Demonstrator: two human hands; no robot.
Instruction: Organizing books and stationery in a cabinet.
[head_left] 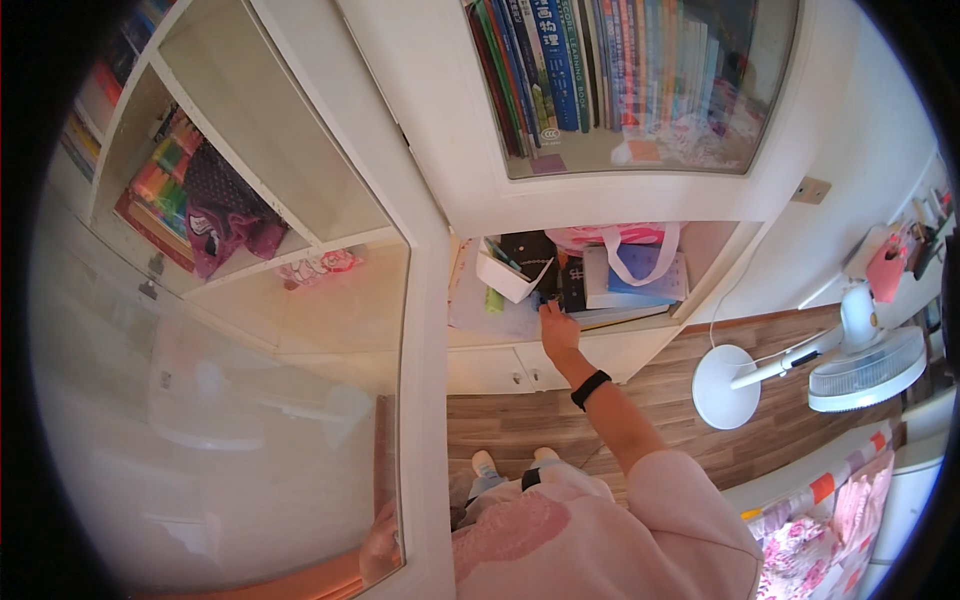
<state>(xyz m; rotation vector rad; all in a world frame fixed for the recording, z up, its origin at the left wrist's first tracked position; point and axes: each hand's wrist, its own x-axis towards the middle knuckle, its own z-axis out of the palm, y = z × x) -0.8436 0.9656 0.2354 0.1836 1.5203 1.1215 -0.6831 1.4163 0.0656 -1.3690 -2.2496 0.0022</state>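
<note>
1. White and stiff-looking, one open-topped box (508, 280) in the head view stands tilted on the shelf (640, 318), left of the right hand (556, 322). It is probably light, card or thin plastic; side walls would be the place to hold, as slim items poke out of its top.
2. Right fingers are drawn together beside it; whether they pinch anything I cannot tell.
3. Just right of them lies one black flat item (573, 285), likely rigid, best held by its edges.
4. Farther right: one blue flat item (632, 284) and one pink bag (588, 237), presumably soft, with a white handle loop.
5. Left hand (380, 545) shows at the glass door (270, 400), near side; its grip is unclear.
</note>
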